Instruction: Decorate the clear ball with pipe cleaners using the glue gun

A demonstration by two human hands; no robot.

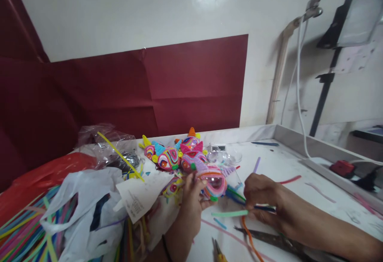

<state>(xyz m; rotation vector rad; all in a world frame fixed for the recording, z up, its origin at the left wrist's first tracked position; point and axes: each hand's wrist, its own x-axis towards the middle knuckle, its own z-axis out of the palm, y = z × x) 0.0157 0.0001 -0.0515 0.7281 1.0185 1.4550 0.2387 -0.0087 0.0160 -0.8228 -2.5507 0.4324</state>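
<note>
My left hand [191,194] is closed around a figure [216,181] wound in pink, orange and blue pipe cleaner, with a clear oval dome on its front and lilac points on top. To the right, my right hand [265,194] has its fingers pinched, and a light green pipe cleaner [229,214] sticks out of them to the left. A dark blue stick-like piece passes by these fingers; whether they grip it too, I cannot tell. An orange pipe cleaner [250,240] curves down below the hand. Behind my left hand sit several similar striped figures [168,157].
Scissors [269,240] and yellow-handled pliers [220,252] lie in front. At left are a white plastic bag [89,202], bundled pipe cleaners [24,230] and a paper tag [142,194]. A raised rim [317,148] edges the table at right, near a power strip with a red plug [342,169].
</note>
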